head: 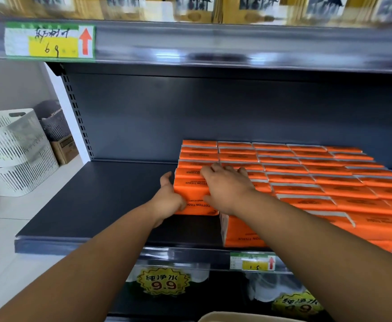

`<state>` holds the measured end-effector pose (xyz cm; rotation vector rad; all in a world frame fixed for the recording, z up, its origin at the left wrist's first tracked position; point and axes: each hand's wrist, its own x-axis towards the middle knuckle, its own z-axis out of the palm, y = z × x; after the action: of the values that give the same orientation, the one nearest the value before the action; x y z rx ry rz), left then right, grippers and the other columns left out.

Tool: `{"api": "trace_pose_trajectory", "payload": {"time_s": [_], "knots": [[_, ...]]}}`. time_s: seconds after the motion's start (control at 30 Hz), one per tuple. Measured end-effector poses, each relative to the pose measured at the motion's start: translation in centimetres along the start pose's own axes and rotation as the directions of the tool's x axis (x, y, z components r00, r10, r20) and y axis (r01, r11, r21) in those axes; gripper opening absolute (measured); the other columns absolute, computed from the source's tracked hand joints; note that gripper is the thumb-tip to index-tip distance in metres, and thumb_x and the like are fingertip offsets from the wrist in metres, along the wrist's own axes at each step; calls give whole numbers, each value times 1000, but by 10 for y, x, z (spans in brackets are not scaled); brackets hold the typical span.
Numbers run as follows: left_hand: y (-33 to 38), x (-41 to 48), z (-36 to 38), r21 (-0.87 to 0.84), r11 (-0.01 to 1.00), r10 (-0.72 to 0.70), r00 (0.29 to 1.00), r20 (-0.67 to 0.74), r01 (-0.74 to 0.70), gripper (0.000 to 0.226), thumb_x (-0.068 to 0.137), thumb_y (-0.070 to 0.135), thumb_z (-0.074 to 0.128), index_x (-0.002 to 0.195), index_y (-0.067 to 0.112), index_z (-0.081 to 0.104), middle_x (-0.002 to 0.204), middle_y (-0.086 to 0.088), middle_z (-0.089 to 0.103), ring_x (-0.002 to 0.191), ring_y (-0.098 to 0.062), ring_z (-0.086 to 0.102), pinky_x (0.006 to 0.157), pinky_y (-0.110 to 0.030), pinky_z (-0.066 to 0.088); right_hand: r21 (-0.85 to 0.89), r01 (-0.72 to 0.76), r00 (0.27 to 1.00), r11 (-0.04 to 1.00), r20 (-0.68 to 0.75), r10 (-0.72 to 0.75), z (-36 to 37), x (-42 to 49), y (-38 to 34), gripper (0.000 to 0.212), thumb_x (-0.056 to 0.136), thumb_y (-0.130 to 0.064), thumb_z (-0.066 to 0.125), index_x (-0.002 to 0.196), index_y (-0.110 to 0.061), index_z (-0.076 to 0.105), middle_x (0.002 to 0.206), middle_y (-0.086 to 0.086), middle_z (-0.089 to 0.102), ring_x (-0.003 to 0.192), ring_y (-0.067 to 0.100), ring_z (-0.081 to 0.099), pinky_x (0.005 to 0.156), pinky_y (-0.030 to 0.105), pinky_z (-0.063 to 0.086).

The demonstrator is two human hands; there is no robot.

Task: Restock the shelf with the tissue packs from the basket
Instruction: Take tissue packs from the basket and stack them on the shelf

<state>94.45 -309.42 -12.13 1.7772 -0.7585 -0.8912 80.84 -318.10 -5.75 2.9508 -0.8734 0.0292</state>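
Observation:
Orange tissue packs (306, 177) stand in several tight rows on the right half of the dark shelf (102, 201). At the front of the leftmost row sits one orange pack (191, 189) marked COTTON TISSUE. My left hand (168, 201) grips its left side, thumb up along the edge. My right hand (227, 184) lies over its top and right side, fingers curled over the packs behind it. A beige basket rim (222, 317) peeks in at the bottom edge; its contents are hidden.
The shelf's left half is bare dark metal. An upper shelf (213, 43) with a price tag (50, 41) hangs close overhead. White slotted baskets (15, 154) and a cardboard box (65, 148) stand on the floor to the left. Bottled goods with yellow 9.9 signs (164, 282) fill the shelf below.

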Motion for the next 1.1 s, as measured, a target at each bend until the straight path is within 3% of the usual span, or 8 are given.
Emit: {"api": "trace_pose_trajectory", "payload": {"time_s": [0.1, 0.23, 0.4, 0.53, 0.67, 0.73, 0.9, 1.1], "knots": [[10, -6, 0, -34, 999, 11, 999, -45, -13, 106, 72, -11, 57, 150, 28, -4, 114, -6, 53, 102, -19, 56, 77, -30, 49, 53, 11, 998, 999, -56, -8, -3, -15, 4, 59, 90, -37, 58, 140, -26, 31, 145, 3, 38, 131, 28, 39, 107, 50, 28], [30, -18, 2, 24, 998, 56, 981, -183, -52, 106, 48, 20, 66, 141, 36, 18, 130, -3, 40, 124, -24, 43, 101, -46, 44, 91, -35, 994, 995, -103, 44, -9, -36, 19, 55, 91, -38, 55, 141, -23, 34, 143, 2, 39, 131, 28, 38, 106, 47, 31], [61, -44, 24, 233, 964, 200, 926, -319, -128, 62, 76, 12, 69, 129, 26, 40, 122, -5, 37, 125, -28, 38, 107, -47, 37, 171, -75, 977, 982, -184, 107, -24, -69, 44, 50, 92, -37, 53, 139, -24, 38, 140, 0, 42, 130, 26, 40, 103, 44, 35], [80, -68, 47, 316, 922, 295, 933, -205, -223, 58, 74, 17, 68, 128, 24, 48, 117, -3, 34, 121, -28, 43, 105, -40, 40, 196, -99, 960, 976, -239, 145, -33, -101, 63, 48, 91, -38, 53, 136, -26, 41, 137, 0, 44, 128, 26, 42, 101, 41, 37], [88, -93, 78, 483, 816, 375, 927, -24, -318, 54, 80, 6, 66, 129, 22, 48, 120, -4, 34, 116, -19, 38, 77, -12, 31, 196, -125, 952, 973, -252, 173, -34, -138, 76, 46, 91, -40, 53, 134, -25, 42, 136, -1, 44, 127, 26, 41, 100, 40, 38], [87, -107, 94, 526, 772, 369, 926, 85, -356, 52, 81, 7, 66, 127, 21, 49, 118, -3, 34, 115, -17, 37, 75, -12, 32, 190, -139, 952, 972, -246, 185, -31, -155, 81, 45, 91, -40, 53, 133, -27, 42, 134, -1, 45, 126, 26, 41, 99, 41, 38], [73, -137, 130, 652, 633, 397, 898, 191, -418, 30, 77, 18, 68, 100, 24, 50, 107, -2, 39, 112, -23, 44, 97, -33, 38, 210, -164, 959, 964, -193, 205, -19, -197, 92, 44, 92, -38, 53, 132, -25, 43, 134, 1, 45, 125, 27, 40, 99, 42, 38], [-4, -161, 169, 722, 615, 279, 944, 176, -316, 35, 79, 22, 66, 111, 19, 52, 107, -1, 39, 114, -27, 45, 97, -38, 40, 189, -180, 974, 965, -106, 203, 42, -238, 91, 43, 92, -35, 55, 132, -22, 44, 132, 3, 46, 123, 27, 42, 97, 43, 39]]}}
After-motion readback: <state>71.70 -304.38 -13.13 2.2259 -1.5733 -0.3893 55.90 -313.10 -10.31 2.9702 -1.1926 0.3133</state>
